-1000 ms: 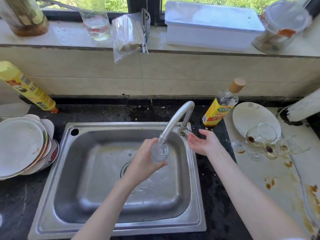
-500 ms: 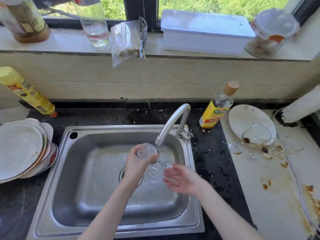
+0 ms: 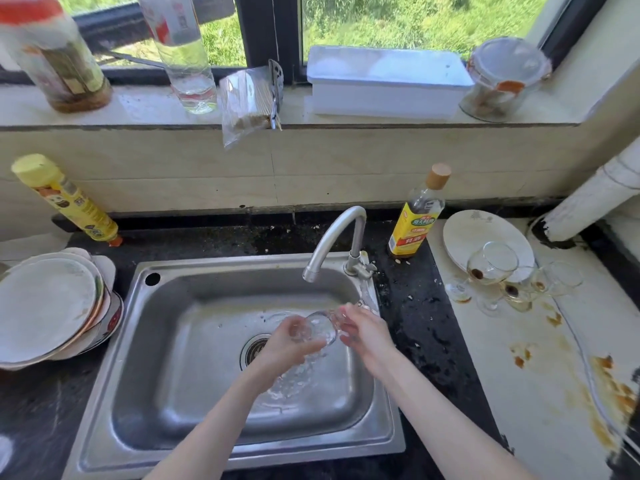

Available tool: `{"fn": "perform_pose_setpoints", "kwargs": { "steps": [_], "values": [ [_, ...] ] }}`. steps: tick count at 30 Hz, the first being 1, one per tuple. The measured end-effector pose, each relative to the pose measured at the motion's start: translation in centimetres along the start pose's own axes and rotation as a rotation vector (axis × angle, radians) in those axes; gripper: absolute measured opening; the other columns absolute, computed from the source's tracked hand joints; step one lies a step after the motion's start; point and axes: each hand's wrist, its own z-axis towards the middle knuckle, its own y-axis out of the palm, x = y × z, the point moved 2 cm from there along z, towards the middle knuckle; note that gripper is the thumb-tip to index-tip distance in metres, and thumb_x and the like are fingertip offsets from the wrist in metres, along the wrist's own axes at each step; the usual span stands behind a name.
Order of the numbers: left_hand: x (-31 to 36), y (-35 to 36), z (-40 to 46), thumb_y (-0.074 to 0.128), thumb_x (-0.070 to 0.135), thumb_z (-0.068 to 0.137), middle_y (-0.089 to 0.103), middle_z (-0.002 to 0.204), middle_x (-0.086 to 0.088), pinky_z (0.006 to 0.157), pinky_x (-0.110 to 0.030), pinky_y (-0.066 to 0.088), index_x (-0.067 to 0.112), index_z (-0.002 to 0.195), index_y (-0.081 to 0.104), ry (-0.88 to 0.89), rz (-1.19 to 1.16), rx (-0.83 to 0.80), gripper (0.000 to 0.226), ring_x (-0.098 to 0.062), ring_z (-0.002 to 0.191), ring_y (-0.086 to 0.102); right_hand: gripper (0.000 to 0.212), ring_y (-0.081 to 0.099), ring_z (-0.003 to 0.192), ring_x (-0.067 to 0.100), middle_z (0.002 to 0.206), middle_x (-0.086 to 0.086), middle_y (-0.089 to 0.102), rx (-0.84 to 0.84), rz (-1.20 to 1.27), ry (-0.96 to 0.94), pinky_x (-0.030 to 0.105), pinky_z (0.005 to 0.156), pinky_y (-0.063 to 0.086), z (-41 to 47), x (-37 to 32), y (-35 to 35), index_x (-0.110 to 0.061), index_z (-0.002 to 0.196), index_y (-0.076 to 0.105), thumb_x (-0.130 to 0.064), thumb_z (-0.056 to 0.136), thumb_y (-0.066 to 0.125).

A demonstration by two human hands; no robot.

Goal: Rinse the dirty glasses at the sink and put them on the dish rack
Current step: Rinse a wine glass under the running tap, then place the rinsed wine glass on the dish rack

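Both hands hold one clear stemmed glass [image 3: 320,327] over the stainless steel sink [image 3: 194,341], below and in front of its curved metal tap [image 3: 334,242].

The left hand [image 3: 287,344] has its fingers curled round the bowl of the glass, which lies tipped on its side; the right hand [image 3: 363,332] pinches the other end, though which fingers press there cannot be told through the blur. Water splashes on the sink floor under the hands, beside the round drain [image 3: 254,349]. Right of the tap, a yellow-labelled bottle with a wooden cap [image 3: 417,216] stands on the dark counter; farther right, several stained clear glasses [image 3: 512,277] lie on the pale stained worktop, one overlapping a white plate [image 3: 474,233]. Left of the sink sits a stack of white plates [image 3: 45,306].
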Motion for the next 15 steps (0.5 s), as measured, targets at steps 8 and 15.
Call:
{"fn": "perform_pose_setpoints", "kwargs": {
  "steps": [8, 15],
  "values": [
    [2.7, 0.3, -1.0, 0.056, 0.051, 0.085, 0.050, 0.132, 0.002, 0.096, -0.032, 0.041, 0.023, 0.135, 0.039, 0.368, 0.896, 0.156, 0.060, -0.016, 0.120, 0.048, 0.029, 0.064, 0.087, 0.018, 0.090, 0.007, 0.070, 0.014, -0.530, -0.460, 0.027, 0.078, 0.048, -3.3, -3.4, -0.5, -0.003, 0.094, 0.070, -0.030, 0.089, 0.062],
    [1.6, -0.7, -2.8, 0.041, 0.048, 0.092, 0.040, 0.143, 0.001, 0.103, -0.036, 0.033, 0.021, 0.141, 0.034, 0.449, 1.234, 0.199, 0.056, -0.021, 0.130, 0.039, 0.021, 0.060, 0.088, 0.019, 0.089, 0.004, 0.065, 0.011, -0.752, -0.515, 0.029, 0.076, 0.045, -4.9, -2.7, -2.6, -0.006, 0.095, 0.065, -0.027, 0.089, 0.063]
  ]
}}
